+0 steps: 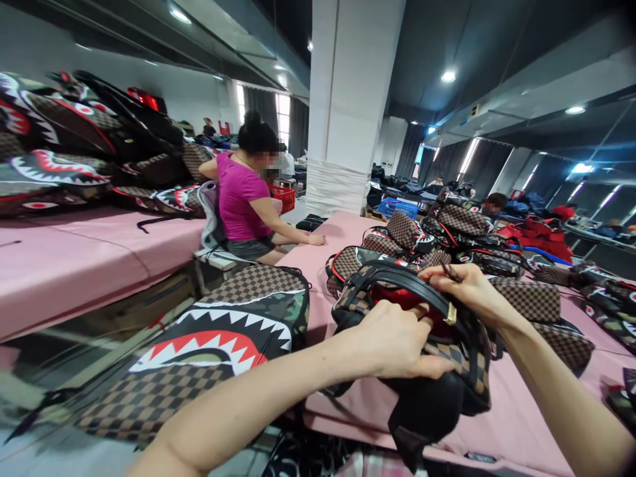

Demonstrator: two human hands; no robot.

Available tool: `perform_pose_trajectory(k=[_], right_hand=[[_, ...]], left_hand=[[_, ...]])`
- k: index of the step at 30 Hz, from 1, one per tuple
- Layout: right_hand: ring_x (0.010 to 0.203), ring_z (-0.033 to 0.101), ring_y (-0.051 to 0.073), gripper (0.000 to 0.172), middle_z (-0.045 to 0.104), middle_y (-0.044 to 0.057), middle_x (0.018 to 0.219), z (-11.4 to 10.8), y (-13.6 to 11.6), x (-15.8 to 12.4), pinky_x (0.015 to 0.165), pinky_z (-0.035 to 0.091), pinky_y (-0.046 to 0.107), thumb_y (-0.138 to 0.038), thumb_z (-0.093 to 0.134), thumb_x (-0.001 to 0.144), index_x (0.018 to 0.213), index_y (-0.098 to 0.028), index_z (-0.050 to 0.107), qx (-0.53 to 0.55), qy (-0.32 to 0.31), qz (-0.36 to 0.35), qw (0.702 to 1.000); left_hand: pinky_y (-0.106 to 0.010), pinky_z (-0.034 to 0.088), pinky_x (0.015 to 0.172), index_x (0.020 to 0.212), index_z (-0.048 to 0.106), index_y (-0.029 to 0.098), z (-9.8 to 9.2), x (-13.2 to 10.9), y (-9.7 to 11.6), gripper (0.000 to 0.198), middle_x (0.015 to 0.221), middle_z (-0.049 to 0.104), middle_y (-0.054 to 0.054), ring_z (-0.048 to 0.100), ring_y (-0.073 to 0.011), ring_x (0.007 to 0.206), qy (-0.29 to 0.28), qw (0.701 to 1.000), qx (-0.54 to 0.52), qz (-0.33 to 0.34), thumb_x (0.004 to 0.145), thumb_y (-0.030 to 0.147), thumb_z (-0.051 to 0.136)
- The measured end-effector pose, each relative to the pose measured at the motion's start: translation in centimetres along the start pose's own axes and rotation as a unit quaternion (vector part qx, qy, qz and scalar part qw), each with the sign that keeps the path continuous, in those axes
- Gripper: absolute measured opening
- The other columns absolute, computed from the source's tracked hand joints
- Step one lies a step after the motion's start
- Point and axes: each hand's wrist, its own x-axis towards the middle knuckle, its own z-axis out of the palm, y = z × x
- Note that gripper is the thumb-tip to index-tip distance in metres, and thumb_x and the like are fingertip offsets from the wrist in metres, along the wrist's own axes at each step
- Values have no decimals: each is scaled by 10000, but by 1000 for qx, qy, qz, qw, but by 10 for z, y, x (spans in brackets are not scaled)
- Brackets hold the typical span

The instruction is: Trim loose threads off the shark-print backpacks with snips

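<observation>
A checkered backpack (472,361) with black trim and a red lining (397,296) sits on the pink table in front of me, its top unzipped. My left hand (397,338) is closed on the edge of its opening, fingers partly inside and thumb outside. At the far side of the opening, my right hand (462,288) is closed, fingertips against the black trim. A thin dark tool (450,271) sticks out between its fingers; its kind is too small to tell. A gold-coloured metal piece (450,313) shows near the black trim.
To my left lies a checkered backpack (218,338) with a shark-mouth print. More bags (462,222) crowd the right of the pink table (348,228). A co-worker (246,192) in a magenta shirt sits across, one hand on the table. Behind stands a white pillar (350,99).
</observation>
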Motion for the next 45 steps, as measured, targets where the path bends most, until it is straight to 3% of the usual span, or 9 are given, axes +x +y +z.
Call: perform_pose_trajectory(k=[8, 13, 17, 21, 26, 29, 36, 40, 45], right_hand=[[748, 632, 203, 207, 706, 22, 790, 7, 7, 18, 691, 481, 296, -262, 584, 682, 814, -165, 709, -151, -1, -38, 988], [546, 527, 137, 329, 586, -13, 526, 4, 18, 34, 513, 391, 228, -432, 546, 740, 598, -154, 647, -192, 73, 0, 979], [500, 479, 123, 353, 577, -7, 528, 7, 21, 40, 453, 340, 224, -482, 564, 708, 628, -150, 654, -111, 49, 55, 991], [443, 418, 96, 365, 558, -3, 507, 8, 20, 43, 421, 295, 225, -501, 613, 637, 611, -138, 638, -23, 52, 118, 991], [404, 343, 66, 381, 475, -35, 429, -3, 27, 41, 399, 245, 221, -507, 685, 554, 533, -142, 580, 9, 67, 152, 986], [421, 347, 61, 374, 472, -42, 443, -10, 27, 36, 413, 254, 215, -493, 696, 561, 544, -138, 580, 11, 68, 147, 987], [506, 461, 82, 272, 607, -10, 594, -29, 18, 3, 467, 328, 202, -399, 683, 616, 652, -130, 666, -8, 9, 147, 989], [390, 353, 51, 313, 520, -35, 455, -31, 32, -10, 374, 225, 194, -439, 707, 567, 572, -139, 619, 87, 81, 211, 970], [366, 367, 58, 330, 515, -28, 428, -27, 36, -11, 347, 237, 197, -449, 738, 519, 537, -148, 604, 116, 116, 211, 964]], left_hand=[[-379, 497, 681, 992, 638, 138, 3, 7, 1, 590, 968, 654, -114, 639, -270, 794, -1, 1000, -7, -2, 778, 639, 414], [-300, 475, 745, 851, 653, 148, 3, -7, -14, 316, 925, 672, -76, 630, -183, 813, 158, 981, -92, 67, 870, 365, 424], [-226, 434, 704, 805, 630, 133, -7, -1, -63, 299, 789, 655, -39, 581, -126, 742, 325, 900, -241, -161, 882, 283, 384], [-192, 366, 574, 736, 638, 116, -14, 33, -105, 332, 662, 592, 4, 499, -104, 615, 125, 931, -303, -160, 821, 373, 445], [-186, 279, 506, 742, 636, 125, -22, 64, -100, 187, 595, 523, 34, 423, -84, 549, -30, 967, -246, -58, 693, 296, 580], [-197, 253, 491, 634, 609, 124, -20, 66, -89, 191, 542, 471, 32, 387, -79, 516, -11, 966, -248, -78, 713, 283, 540], [-212, 199, 416, 535, 526, 142, 2, 60, -93, 396, 458, 407, 41, 306, -66, 414, -1, 883, -406, -236, 710, 498, 540], [-212, 273, 437, 569, 584, 136, 3, 64, -91, 363, 493, 487, 22, 392, -87, 448, 21, 898, -374, -230, 732, 457, 536], [-266, 440, 729, 773, 660, 149, -19, 43, -44, 318, 771, 647, -57, 577, -167, 799, 232, 932, -246, -131, 857, 322, 406]])
